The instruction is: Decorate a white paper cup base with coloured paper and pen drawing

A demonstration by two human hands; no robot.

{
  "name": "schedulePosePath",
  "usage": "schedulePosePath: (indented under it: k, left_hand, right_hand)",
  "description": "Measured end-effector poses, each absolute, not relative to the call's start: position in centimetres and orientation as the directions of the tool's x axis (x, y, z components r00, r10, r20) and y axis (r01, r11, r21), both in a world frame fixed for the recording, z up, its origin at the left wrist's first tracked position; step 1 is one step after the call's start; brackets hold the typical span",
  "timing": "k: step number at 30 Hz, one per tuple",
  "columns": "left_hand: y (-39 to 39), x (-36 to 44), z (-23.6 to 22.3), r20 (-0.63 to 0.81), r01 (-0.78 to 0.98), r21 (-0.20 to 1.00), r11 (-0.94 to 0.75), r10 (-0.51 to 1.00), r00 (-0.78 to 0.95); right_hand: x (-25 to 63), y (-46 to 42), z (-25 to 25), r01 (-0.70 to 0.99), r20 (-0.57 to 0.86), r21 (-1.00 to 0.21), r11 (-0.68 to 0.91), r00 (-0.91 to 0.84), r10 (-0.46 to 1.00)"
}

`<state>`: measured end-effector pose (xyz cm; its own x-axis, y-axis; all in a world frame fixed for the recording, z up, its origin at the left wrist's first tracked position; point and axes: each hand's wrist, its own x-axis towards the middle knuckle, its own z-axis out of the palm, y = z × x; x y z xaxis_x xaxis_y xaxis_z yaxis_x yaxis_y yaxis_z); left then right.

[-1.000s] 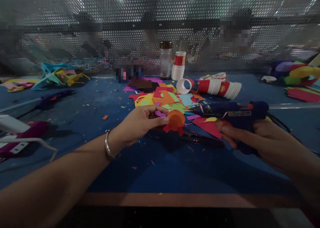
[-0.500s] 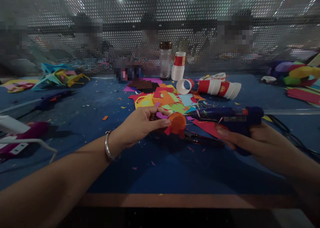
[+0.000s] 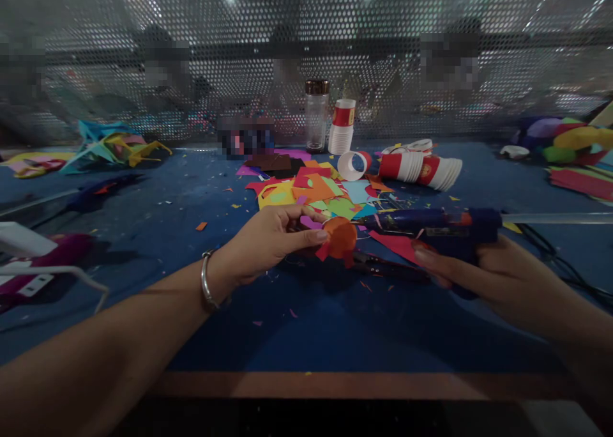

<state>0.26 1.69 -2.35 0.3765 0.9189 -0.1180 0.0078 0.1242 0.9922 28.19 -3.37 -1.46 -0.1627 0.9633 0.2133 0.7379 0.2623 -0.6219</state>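
Note:
Between thumb and fingers, my left hand (image 3: 282, 232) pinches an orange paper disc (image 3: 341, 237) with red paper tabs along its lower edge. My right hand (image 3: 474, 264) is wrapped round the handle of a dark blue hot glue gun (image 3: 435, 223), with a clear glue stick (image 3: 555, 218) protruding from its back. The gun's nozzle points left and is at the disc's upper right edge; whether it touches cannot be made out. Beneath the gun lie scissors (image 3: 390, 268) with dark handles and a piece of red paper (image 3: 395, 244).
Colored paper scraps (image 3: 311, 191) are heaped beyond my hands. Farther back stand a clear bottle (image 3: 317, 121) and stacked paper cups (image 3: 341, 130); more cups (image 3: 419, 168) lie sideways. A second glue gun (image 3: 103, 189) and a purple power strip (image 3: 52, 264) are left. A perforated metal screen (image 3: 306, 60) rises behind.
The glue gun has shifted left and slightly down, bringing its nozzle to the disc's edge. The orange disc has moved slightly right and down in my left hand.

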Motion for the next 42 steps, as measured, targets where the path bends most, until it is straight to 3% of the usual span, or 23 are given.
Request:
schedulePosePath:
  k: [42]
  left_hand:
    - [1.66,0.25,-2.33,-0.100,0.022,0.995,0.099,0.923,0.372]
  right_hand:
    - [28.30,-3.38,-1.41,0.737,0.220,-0.620,0.270,-0.167,0.961]
